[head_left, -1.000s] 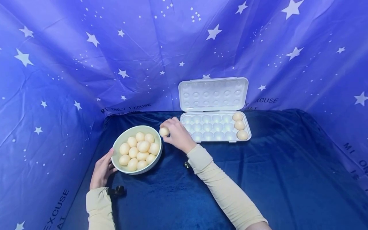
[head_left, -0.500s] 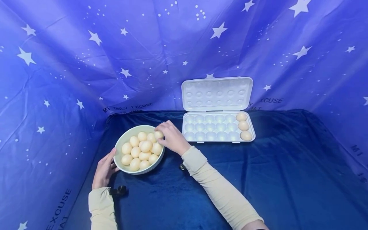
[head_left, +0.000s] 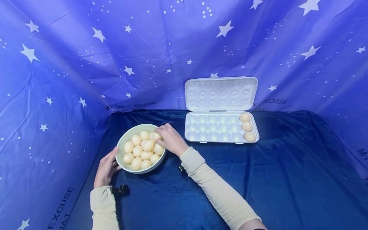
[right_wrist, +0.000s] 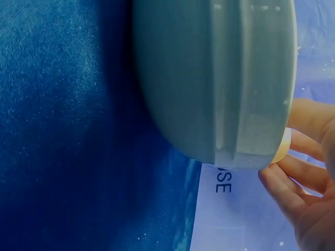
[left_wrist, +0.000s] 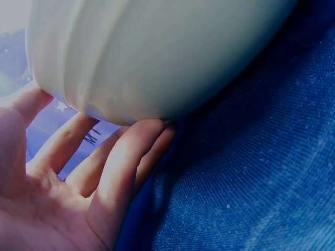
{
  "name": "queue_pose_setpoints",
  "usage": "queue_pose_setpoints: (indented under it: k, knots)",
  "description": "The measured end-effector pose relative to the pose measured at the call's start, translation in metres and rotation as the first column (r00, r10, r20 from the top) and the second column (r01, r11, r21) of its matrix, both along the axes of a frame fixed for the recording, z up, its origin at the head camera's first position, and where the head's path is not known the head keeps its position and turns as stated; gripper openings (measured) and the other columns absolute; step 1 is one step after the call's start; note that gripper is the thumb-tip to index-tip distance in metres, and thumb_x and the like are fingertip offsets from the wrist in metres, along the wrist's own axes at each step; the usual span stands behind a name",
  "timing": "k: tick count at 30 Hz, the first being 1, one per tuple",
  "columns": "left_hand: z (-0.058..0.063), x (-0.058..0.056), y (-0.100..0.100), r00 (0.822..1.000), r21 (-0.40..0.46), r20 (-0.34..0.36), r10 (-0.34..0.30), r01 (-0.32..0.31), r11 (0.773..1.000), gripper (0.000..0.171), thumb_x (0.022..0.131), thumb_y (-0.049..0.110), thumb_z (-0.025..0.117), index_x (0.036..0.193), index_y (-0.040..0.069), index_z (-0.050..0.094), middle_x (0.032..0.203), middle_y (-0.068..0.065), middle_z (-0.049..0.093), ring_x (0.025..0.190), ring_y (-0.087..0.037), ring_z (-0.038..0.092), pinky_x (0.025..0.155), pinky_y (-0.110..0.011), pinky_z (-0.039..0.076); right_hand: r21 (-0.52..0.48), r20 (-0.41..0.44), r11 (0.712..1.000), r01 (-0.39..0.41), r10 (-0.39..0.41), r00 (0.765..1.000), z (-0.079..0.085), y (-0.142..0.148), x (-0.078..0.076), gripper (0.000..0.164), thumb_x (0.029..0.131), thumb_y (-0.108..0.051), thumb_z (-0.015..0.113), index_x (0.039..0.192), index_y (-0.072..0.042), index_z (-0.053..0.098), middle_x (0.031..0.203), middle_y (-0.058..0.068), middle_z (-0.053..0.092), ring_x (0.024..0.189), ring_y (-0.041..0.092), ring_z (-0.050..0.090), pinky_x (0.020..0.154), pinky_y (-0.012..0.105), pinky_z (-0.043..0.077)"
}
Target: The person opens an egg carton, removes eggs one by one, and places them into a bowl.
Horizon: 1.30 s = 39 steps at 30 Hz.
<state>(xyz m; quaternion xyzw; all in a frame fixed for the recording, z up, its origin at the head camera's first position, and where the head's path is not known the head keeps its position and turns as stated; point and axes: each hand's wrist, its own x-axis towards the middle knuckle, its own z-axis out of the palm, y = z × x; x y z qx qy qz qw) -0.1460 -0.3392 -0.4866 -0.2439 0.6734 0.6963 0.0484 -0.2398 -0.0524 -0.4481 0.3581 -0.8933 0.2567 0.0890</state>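
Observation:
A pale green bowl (head_left: pixel 122 137) filled with several cream eggs (head_left: pixel 138 150) stands left of centre on the dark blue cloth. My left hand (head_left: pixel 104 167) holds its left side, the thumb at the rim and fingertips against the outer wall; the left wrist view shows these fingertips on the smooth bowl wall (left_wrist: pixel 172 57). Over the right rim, my right hand (head_left: pixel 171 139) pinches one egg (head_left: pixel 157 136) among the others. From the right wrist, a sliver of that egg (right_wrist: pixel 283 147) shows between fingers and rim; the bowl hides the rest.
To the right of the bowl is a white egg box (head_left: pixel 222 141), its lid (head_left: pixel 221 94) raised against the starry curtain (head_left: pixel 161 41). Three eggs (head_left: pixel 246 126) fill its right-hand column. Black cameras are strapped to both wrists.
My right hand has carried its egg leftward, from just outside the bowl's right rim to over the eggs inside. The left hand keeps its place on the bowl; the view has shifted slightly.

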Motion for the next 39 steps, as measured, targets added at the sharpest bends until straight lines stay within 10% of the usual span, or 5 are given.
queue_pose_setpoints:
  k: [39]
  knots:
    - [0.004, 0.002, 0.004, 1.000, -0.014, 0.002, -0.005, 0.005, 1.000, 0.072, 0.096, 0.054, 0.058, 0.149, 0.008, 0.042, 0.091, 0.020, 0.068, 0.084, -0.003, 0.069, 0.072, -0.024, 0.058, 0.164, -0.120, 0.984, 0.071, -0.052, 0.991, -0.009, -0.015, 0.010, 0.023, 0.096, -0.017, 0.064, 0.115, -0.006, 0.072, 0.118, 0.005, 0.068, 0.109, 0.020, 0.058, 0.094, 0.031, 0.050]
